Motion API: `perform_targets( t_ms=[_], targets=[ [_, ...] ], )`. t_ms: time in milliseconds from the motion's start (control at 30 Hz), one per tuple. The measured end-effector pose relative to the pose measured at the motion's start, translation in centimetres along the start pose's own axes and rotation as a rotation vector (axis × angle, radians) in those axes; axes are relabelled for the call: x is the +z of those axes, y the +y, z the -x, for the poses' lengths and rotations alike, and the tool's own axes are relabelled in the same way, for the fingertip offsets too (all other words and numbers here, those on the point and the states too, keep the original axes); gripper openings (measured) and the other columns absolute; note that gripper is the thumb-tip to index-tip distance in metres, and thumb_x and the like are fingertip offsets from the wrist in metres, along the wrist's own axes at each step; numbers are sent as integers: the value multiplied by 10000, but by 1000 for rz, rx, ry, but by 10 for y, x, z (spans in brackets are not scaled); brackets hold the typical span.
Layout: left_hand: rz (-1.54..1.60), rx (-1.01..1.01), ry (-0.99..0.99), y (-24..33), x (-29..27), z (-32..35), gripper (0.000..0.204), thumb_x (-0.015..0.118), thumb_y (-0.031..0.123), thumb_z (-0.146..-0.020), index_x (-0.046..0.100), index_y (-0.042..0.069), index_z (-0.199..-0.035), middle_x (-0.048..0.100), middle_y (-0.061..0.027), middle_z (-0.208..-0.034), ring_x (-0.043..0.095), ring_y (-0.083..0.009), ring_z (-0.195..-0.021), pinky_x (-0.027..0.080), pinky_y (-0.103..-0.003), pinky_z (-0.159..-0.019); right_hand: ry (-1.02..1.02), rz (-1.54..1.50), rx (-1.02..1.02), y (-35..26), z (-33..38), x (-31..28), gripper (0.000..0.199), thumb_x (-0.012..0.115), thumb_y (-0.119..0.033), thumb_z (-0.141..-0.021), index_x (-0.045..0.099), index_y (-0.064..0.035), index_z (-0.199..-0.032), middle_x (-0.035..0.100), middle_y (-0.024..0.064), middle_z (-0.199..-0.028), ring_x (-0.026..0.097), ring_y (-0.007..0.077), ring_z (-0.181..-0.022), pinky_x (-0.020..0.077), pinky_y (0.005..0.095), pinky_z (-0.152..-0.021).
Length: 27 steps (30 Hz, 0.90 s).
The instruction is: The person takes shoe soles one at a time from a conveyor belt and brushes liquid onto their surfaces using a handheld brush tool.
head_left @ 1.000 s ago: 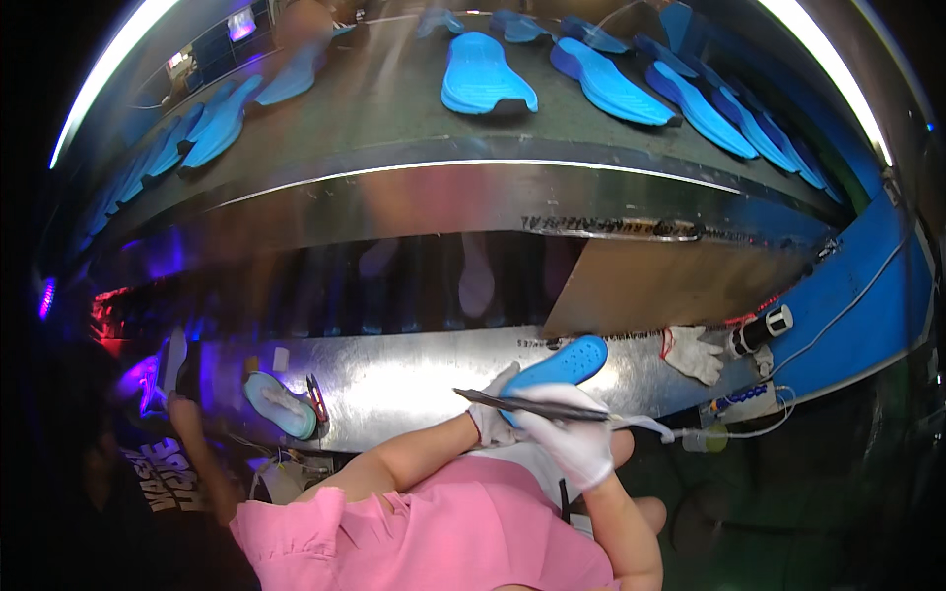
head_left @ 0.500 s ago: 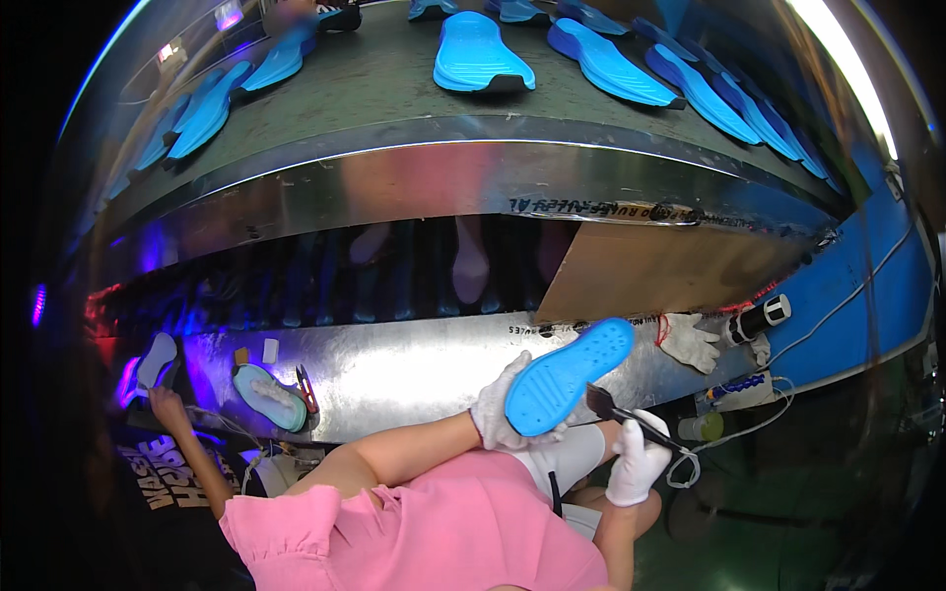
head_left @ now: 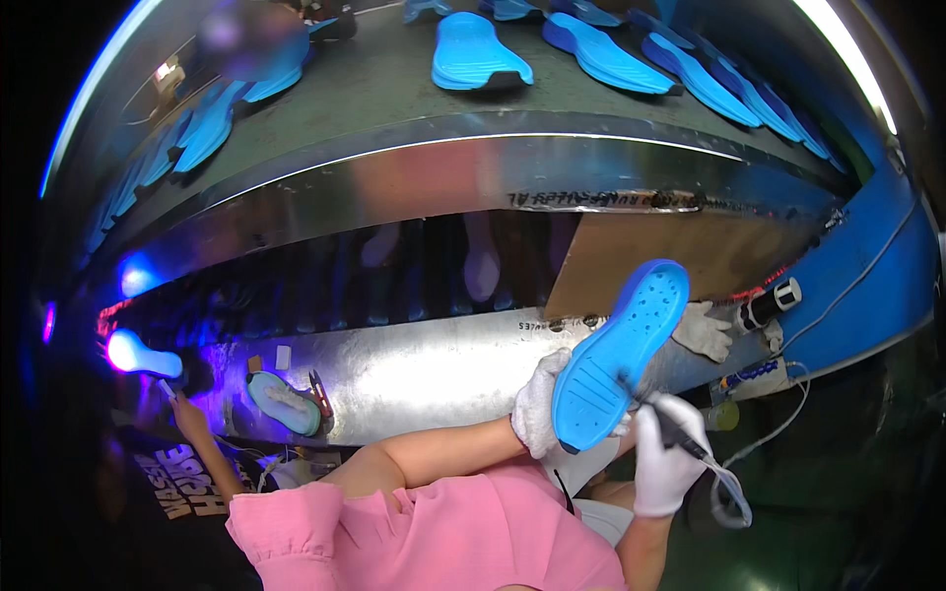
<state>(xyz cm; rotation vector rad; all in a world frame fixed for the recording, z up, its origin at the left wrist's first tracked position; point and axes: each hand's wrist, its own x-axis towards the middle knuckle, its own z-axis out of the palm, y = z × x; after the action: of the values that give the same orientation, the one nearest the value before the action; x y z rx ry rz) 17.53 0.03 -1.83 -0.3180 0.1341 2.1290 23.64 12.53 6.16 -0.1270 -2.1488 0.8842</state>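
My left hand [head_left: 541, 406], in a white knit glove, grips a bright blue shoe sole [head_left: 613, 357] by its lower end and left edge. The sole is tilted, with its dotted, grooved face turned up. In my white-gloved right hand [head_left: 668, 463] is a brush [head_left: 678, 431] with a black handle, and a clear tube trails from its back end. The dark, blurred brush tip is at the sole's right edge, over the grooved part; whether it touches cannot be made out. Some fingers of the left hand are hidden behind the sole.
Blue soles [head_left: 470, 54] lie along the raised green belt [head_left: 394, 108]. On the metal shelf [head_left: 443, 364] below are a pale green sole [head_left: 283, 402], red-handled snips [head_left: 320, 392] and a loose glove [head_left: 703, 333]. Cardboard [head_left: 631, 258] leans behind. At left, a co-worker's hand [head_left: 190, 419] reaches toward a glowing sole [head_left: 145, 356].
My left hand has brought the sole up and to the right, and it stands steeper. The right hand with the brush has shifted right too. The co-worker's sole has turned and is brightly lit.
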Motion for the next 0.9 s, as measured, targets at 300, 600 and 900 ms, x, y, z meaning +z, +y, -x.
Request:
perform_targets(
  t_ms=[300, 600, 900],
  targets=[
    [95, 12, -202, 7, -23, -6, 640, 451, 525, -921, 543, 35, -1323, 624, -193, -1247, 635, -350, -1067, 494, -465, -1007, -91, 37, -393, -1, -7, 12, 193, 787, -69, -753, 681, -48, -913, 690, 106, -855, 642, 257, -667, 510, 342, -591],
    [-40, 229, -171, 16, -18, -22, 742, 437, 662, -928, 487, 53, -1349, 595, -219, -1230, 616, -325, -1038, 519, -438, -945, -247, -11, -497, -6, -5, 10, 212, 772, -13, -721, 685, -46, -911, 688, 101, -823, 651, 231, -646, 516, 317, -608],
    [-130, 107, -285, 32, -12, -24, 1003, 536, 753, -823, 323, 23, -1477, 553, -340, -1214, 604, -443, -1001, 530, -526, -850, -222, -66, -425, -12, 23, 18, 225, 774, -8, -723, 679, -36, -924, 680, 98, -836, 644, 238, -666, 513, 320, -609]
  ],
)
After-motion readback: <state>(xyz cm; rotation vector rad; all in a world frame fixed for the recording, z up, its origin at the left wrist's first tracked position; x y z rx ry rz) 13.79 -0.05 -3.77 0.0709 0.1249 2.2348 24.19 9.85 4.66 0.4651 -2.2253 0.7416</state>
